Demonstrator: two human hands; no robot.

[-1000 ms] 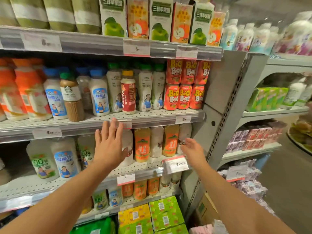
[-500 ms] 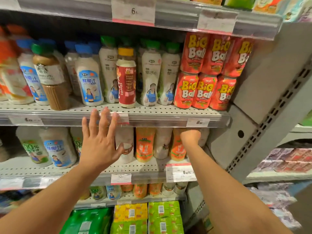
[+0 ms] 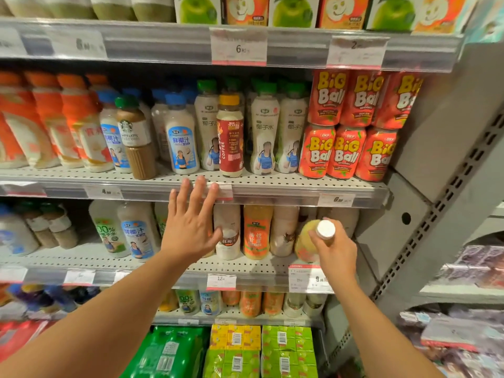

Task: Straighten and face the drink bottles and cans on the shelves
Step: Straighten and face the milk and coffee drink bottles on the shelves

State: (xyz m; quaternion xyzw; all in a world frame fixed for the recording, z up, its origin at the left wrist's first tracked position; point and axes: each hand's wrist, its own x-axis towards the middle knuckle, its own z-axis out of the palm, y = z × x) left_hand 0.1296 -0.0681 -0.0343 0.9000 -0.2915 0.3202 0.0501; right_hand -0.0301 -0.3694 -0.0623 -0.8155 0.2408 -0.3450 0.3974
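right hand [image 3: 336,248] at 4 o'clock from frame centre, fingers curled round the neck of a white-capped bottle [image 3: 308,242]. bottle tipped toward the camera, cap near the viewer, yellowish body angled back into the lower shelf [image 3: 245,268]. it sits at the right end of that row, just beside a pale brown bottle [image 3: 283,230] at its 9 o'clock.

left hand [image 3: 191,227] near centre, held flat with fingers straight and spread, gripping nothing. fingertips [image 3: 201,182] overlap the front rail of the middle shelf [image 3: 272,189] at 12 o'clock of the palm; whether they touch it, cannot tell. hand covers part of the lower row; a white bottle [image 3: 227,233] stands just at its 3 o'clock, then an orange-label bottle [image 3: 257,230].

middle shelf, left to right: orange-capped bottles [image 3: 73,124] at 9 o'clock, a blue-capped bottle [image 3: 181,137], a starbucks bottle [image 3: 135,137] standing forward of its neighbours, green-capped bottles [image 3: 266,132] with a red coffee bottle [image 3: 230,137] in front of them, and big ball cans [image 3: 342,151] stacked two high at 2 o'clock.

top shelf at 12 o'clock: juice cartons [image 3: 291,9], apple pictures facing out. price tag [image 3: 238,46] reads 6.

lower row at 8 o'clock: two more blue-and-green-label bottles [image 3: 139,230], upright. bottom at 6 o'clock: green and yellow carton packs [image 3: 261,350].
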